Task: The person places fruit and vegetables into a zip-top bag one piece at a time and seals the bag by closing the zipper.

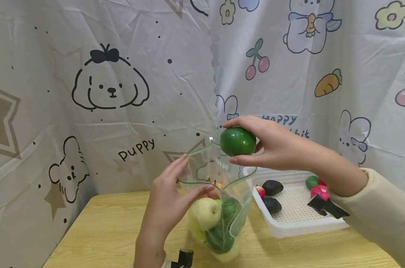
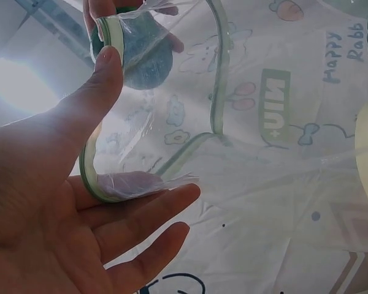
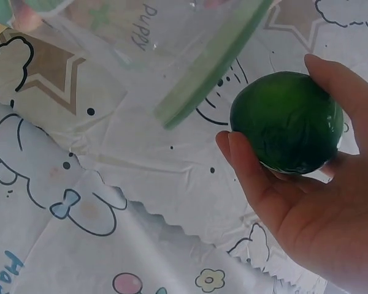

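Note:
My right hand (image 1: 272, 143) grips a glossy, round green fruit (image 1: 237, 141) between thumb and fingers, right over the mouth of a clear zip bag (image 1: 237, 186). In the right wrist view the fruit (image 3: 286, 122) is beside the bag's green zip edge (image 3: 211, 67). My left hand (image 1: 170, 197) holds the bag's rim at the left, thumb at the front edge; the left wrist view shows the thumb (image 2: 101, 79) against the green-edged rim. Inside the standing bag are a pale yellow-green fruit (image 1: 205, 213), a ribbed green one (image 1: 231, 208) and darker green pieces, partly hidden.
A white perforated basket (image 1: 279, 230) stands on the wooden table (image 1: 98, 227) at the right. It holds two dark avocados (image 1: 272, 187), a red fruit (image 1: 260, 192) and pink and green pieces (image 1: 319, 191) near my right sleeve. A printed curtain (image 1: 175, 48) hangs behind.

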`<state>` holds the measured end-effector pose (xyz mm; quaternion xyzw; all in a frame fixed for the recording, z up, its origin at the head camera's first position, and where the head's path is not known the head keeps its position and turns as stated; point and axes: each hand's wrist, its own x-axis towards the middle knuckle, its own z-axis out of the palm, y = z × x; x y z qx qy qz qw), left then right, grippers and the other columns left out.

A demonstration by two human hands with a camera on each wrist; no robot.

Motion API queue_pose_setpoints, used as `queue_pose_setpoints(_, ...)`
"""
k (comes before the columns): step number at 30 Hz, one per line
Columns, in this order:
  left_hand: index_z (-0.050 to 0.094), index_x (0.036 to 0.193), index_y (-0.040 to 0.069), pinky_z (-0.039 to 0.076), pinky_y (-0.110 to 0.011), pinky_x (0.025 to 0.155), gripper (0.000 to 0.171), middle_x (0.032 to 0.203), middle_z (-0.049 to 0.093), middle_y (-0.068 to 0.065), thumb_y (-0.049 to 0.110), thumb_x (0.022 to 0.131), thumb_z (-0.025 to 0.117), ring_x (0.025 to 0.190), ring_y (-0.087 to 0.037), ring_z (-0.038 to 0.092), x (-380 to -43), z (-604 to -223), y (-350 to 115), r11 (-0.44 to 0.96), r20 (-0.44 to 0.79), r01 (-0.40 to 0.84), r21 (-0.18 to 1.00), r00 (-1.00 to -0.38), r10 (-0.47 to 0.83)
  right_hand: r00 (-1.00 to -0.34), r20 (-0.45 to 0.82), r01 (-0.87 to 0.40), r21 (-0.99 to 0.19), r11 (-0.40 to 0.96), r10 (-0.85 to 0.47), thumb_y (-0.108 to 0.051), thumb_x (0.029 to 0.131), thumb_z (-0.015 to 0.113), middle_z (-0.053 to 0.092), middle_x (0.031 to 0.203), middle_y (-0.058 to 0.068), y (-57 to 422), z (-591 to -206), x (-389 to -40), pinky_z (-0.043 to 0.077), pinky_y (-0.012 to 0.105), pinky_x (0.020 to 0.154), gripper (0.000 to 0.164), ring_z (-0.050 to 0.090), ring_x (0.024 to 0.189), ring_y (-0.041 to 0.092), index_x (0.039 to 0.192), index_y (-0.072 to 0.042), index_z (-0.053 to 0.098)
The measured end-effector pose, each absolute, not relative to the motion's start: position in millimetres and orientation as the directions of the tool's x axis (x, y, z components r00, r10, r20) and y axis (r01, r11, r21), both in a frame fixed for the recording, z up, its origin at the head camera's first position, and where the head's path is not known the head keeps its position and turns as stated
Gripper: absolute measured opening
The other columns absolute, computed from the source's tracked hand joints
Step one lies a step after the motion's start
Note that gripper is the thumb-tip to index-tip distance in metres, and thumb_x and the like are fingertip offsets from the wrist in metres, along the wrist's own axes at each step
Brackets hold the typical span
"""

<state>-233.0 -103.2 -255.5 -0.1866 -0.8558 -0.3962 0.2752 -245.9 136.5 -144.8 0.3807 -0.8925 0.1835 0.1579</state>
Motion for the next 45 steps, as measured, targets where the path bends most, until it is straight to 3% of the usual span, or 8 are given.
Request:
queue_pose_setpoints(12, 0.052, 0.133, 0.01, 0.045, -0.051, 0.101, 0.086, 0.141, 0.049, -0.009, 0.062, 0.067, 0.067, 0.125, -0.023, 0.046, -235.2, -257.0, -103.6, 0.605, 0.624, 0.547, 0.579, -0.775, 0.103, -0.641, 0.395, -0.759, -0.197, 0.62, -0.659, -0.033, 0.075, 0.076, 0.05, 0.129, 0.007, 125.4, -149.5, -247.0, 0.059, 0.026, 0.066, 0.066, 0.057, 0.099, 0.015, 0.133, -0.021, 0.045)
queue_pose_setpoints(19, 0.051, 0.134, 0.01, 0.047, -0.052, 0.099, 0.087, 0.143, 0.048, -0.008, 0.062, 0.066, 0.067, 0.126, -0.024, 0.046, -235.5, -256.5, -102.1, 0.613, 0.608, 0.534, 0.583, -0.787, 0.107, -0.65, 0.387, -0.745, -0.156, 0.648, -0.654, -0.039, 0.083, 0.067, 0.047, 0.134, 0.004, 128.5, -151.4, -245.0, 0.059, 0.028, 0.069, 0.058, 0.056, 0.104, 0.014, 0.133, -0.022, 0.044)
queue_pose_setpoints(29, 0.05, 0.135, 0.01, 0.05, -0.049, 0.096, 0.087, 0.144, 0.047, -0.007, 0.061, 0.067, 0.068, 0.127, -0.023, 0.045, -235.7, -256.9, -98.9, 0.613, 0.611, 0.534, 0.582, -0.785, 0.105, -0.661, 0.432, -0.721, -0.139, 0.679, -0.614, -0.032, 0.086, 0.064, 0.05, 0.133, 0.008, 145.7, -150.4, -248.0, 0.061, 0.033, 0.069, 0.05, 0.058, 0.103, 0.018, 0.132, -0.018, 0.047)
queue_pose_setpoints(34, 0.049, 0.136, 0.013, 0.056, -0.044, 0.089, 0.088, 0.145, 0.046, -0.005, 0.063, 0.066, 0.067, 0.127, -0.022, 0.045, -235.1, -258.3, -99.9, 0.619, 0.596, 0.516, 0.591, -0.797, 0.095, -0.684, 0.461, -0.689, -0.157, 0.707, -0.565, -0.031, 0.087, 0.064, 0.051, 0.132, 0.009, 160.4, -150.6, -249.2, 0.062, 0.037, 0.07, 0.049, 0.059, 0.103, 0.021, 0.131, -0.017, 0.048)
queue_pose_setpoints(38, 0.048, 0.137, 0.013, 0.054, -0.045, 0.091, 0.089, 0.146, 0.044, -0.005, 0.064, 0.066, 0.066, 0.128, -0.023, 0.044, -235.2, -259.7, -101.6, 0.627, 0.586, 0.504, 0.594, -0.805, 0.093, -0.71, 0.512, -0.639, -0.177, 0.749, -0.484, -0.026, 0.086, 0.066, 0.054, 0.129, 0.011, 184.1, -159.2, -254.9, 0.062, 0.04, 0.068, 0.048, 0.06, 0.1, 0.023, 0.13, -0.015, 0.05)
queue_pose_setpoints(45, 0.048, 0.136, 0.012, 0.052, -0.046, 0.095, 0.09, 0.146, 0.045, -0.005, 0.064, 0.066, 0.066, 0.129, -0.023, 0.043, -236.2, -258.8, -102.1, 0.637, 0.584, 0.501, 0.586, -0.806, 0.096, -0.831, 0.454, -0.455, -0.223, 0.862, -0.321, -0.022, 0.085, 0.066, 0.054, 0.123, 0.025, 261.8, -223.5, -287.4, 0.061, 0.049, 0.068, 0.046, 0.061, 0.096, 0.035, 0.125, -0.004, 0.051)
